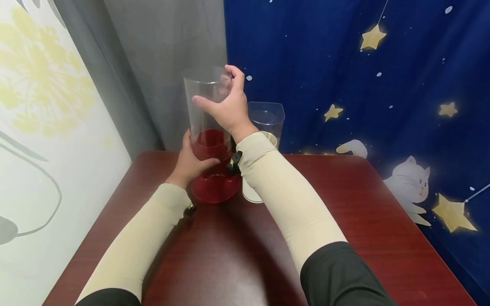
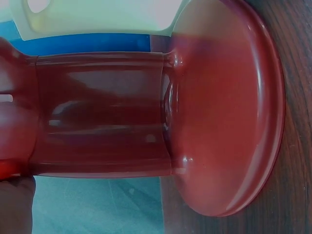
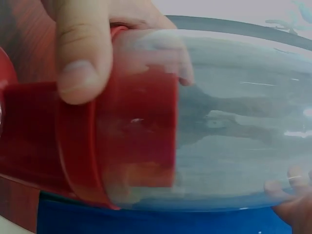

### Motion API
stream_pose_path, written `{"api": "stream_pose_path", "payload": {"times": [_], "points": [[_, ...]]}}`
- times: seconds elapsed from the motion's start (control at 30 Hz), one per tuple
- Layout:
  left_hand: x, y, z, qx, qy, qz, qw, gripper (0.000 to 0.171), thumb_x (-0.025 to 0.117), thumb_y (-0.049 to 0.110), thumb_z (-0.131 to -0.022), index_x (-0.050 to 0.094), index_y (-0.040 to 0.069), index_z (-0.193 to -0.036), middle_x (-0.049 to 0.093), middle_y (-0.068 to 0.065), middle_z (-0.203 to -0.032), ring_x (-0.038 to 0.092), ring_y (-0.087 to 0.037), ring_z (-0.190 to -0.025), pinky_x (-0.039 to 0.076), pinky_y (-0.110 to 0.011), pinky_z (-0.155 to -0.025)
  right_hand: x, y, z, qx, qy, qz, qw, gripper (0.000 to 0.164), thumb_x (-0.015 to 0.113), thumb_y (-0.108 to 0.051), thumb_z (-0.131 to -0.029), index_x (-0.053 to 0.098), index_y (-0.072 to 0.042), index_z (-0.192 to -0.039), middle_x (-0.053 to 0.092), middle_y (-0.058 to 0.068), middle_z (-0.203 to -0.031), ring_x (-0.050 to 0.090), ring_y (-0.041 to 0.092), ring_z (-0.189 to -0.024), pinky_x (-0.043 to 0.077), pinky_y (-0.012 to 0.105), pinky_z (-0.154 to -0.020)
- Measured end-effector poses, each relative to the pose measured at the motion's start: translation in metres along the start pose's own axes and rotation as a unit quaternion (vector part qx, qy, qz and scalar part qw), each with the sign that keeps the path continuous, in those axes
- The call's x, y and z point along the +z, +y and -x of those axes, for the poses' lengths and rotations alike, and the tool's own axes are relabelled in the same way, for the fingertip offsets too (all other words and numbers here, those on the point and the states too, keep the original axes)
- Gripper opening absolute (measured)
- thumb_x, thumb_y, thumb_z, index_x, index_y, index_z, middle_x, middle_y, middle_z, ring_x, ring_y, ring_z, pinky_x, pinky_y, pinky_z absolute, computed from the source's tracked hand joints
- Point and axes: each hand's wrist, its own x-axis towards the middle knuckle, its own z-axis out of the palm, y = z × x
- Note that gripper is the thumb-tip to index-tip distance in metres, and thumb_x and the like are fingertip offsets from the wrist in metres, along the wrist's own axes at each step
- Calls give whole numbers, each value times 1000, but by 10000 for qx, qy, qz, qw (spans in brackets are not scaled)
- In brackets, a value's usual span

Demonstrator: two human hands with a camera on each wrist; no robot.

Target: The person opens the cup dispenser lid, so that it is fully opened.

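Note:
A red stand (image 1: 214,191) with a round foot sits upright on the table, and a tall clear cylinder (image 1: 203,106) rises from it. My left hand (image 1: 191,163) grips the stand's upper part, thumb in front and fingers behind. Higher up, my right hand (image 1: 233,106) holds the cylinder near its open rim, thumb on the near side. In the right wrist view, the cylinder's lower end surrounds a red inner ring (image 3: 141,117) and meets the red collar. The left wrist view shows the stand's column (image 2: 102,117) and foot (image 2: 224,117). Nothing is visible inside the cylinder.
Just right of the stand is a second clear container (image 1: 273,112) on a white base (image 1: 250,193), partly hidden by my right forearm. The dark red table (image 1: 337,204) ends at a grey curtain (image 1: 164,51) and a blue star-patterned curtain (image 1: 306,63).

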Motion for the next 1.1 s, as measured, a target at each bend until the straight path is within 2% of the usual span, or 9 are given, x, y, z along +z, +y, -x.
{"api": "stream_pose_path", "payload": {"times": [0.1,0.17,0.27,0.4,0.5,0.7,0.9,0.97,1.1], "points": [[0,5,1,-51,-66,115,9999,129,96,39,-76,6,37,-168,45,-6,-161,46,-28,-146,44,-57,-117,-4,-12,-4,-177,69,-133,9997,104,97,-27,-71,32,-23,-151,57,2,-145,59,13,-124,51,20,-102],[-2,16,4,-125,-178,223,9995,126,96,35,-77,8,34,-167,44,-6,-162,44,-28,-148,45,-57,-117,-8,-23,-5,-233,27,-191,9995,104,96,-25,-71,31,-24,-152,56,1,-148,58,12,-126,51,20,-103],[-3,18,4,-122,-213,197,9995,124,96,35,-77,10,35,-167,42,-4,-162,42,-27,-148,47,-58,-114,-10,-39,-6,-264,-89,-274,9992,106,96,-23,-72,28,-24,-154,54,0,-151,57,11,-128,52,21,-102],[-1,3,-1,132,-126,71,9998,120,95,41,-76,16,42,-166,42,-1,-161,43,-25,-146,51,-59,-110,-10,-53,-2,-343,-203,-366,9985,107,96,-20,-72,27,-23,-155,54,1,-150,56,11,-127,54,22,-100],[0,-2,-1,265,-96,65,9996,110,94,38,-78,25,43,-164,46,-1,-158,47,-25,-143,53,-58,-108,-12,-59,3,-340,-308,-416,9981,108,95,-19,-73,26,-24,-156,53,1,-151,56,10,-129,53,22,-102],[0,10,6,476,-92,390,9981,98,94,27,-78,39,33,-158,55,-2,-149,53,-24,-135,53,-55,-108,-17,-63,14,-209,-343,-594,9974,108,94,-17,-74,26,-26,-157,52,1,-153,57,13,-131,53,25,-104],[-3,27,15,837,-10,289,9961,95,94,19,-78,41,17,-158,57,-7,-147,55,-25,-134,52,-53,-110,-26,-67,26,-212,-359,-715,9966,104,94,-16,-74,29,-25,-155,52,0,-153,58,16,-130,53,27,-105],[-2,27,14,962,-9,232,9951,95,94,19,-78,42,17,-157,57,-7,-147,56,-25,-133,53,-52,-109,-30,-69,30,-273,-375,-754,9961,102,93,-15,-74,29,-24,-154,52,1,-153,59,17,-129,53,28,-105],[2,11,7,1058,-10,159,9943,97,95,19,-78,40,18,-158,57,-8,-149,57,-27,-133,54,-54,-107,-38,-70,39,-381,-409,-785,9953,100,92,-14,-75,30,-23,-153,54,2,-152,61,19,-127,53,32,-106]]}}
